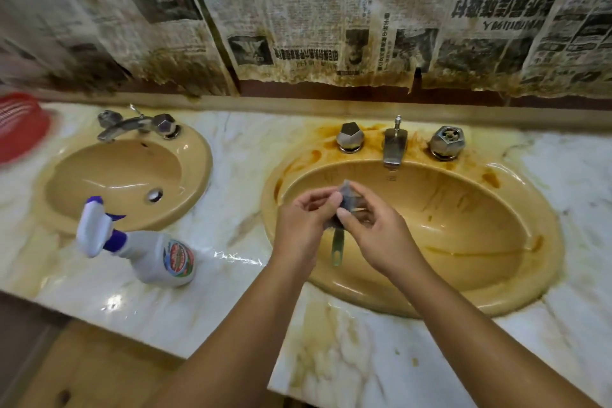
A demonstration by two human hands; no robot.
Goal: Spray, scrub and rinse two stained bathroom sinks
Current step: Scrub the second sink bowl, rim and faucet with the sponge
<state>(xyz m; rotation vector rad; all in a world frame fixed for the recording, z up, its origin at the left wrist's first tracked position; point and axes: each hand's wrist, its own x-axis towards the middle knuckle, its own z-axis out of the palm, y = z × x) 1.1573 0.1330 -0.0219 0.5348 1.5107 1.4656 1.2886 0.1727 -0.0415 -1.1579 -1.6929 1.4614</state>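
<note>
Two tan oval sinks sit in a marble counter. The right sink (pixel 463 225) carries orange-brown stains round its rim and down its bowl. The left sink (pixel 126 175) looks cleaner. Over the right bowl both hands hold a small scrubber (pixel 347 200) with a dark grey head and a green handle hanging down. My left hand (pixel 304 225) pinches it from the left and my right hand (pixel 371 228) pinches it from the right. A white spray bottle (pixel 149 252) with a purple nozzle stands on the counter between the sinks.
The right sink has a steel spout (pixel 394 146) and two knobs (pixel 447 142); no water runs. A faucet (pixel 132 124) stands behind the left sink. A red basket (pixel 20 126) lies at far left. Stained newspaper (pixel 314 10) covers the wall. Stained marble counter (pixel 347 358) lies near me.
</note>
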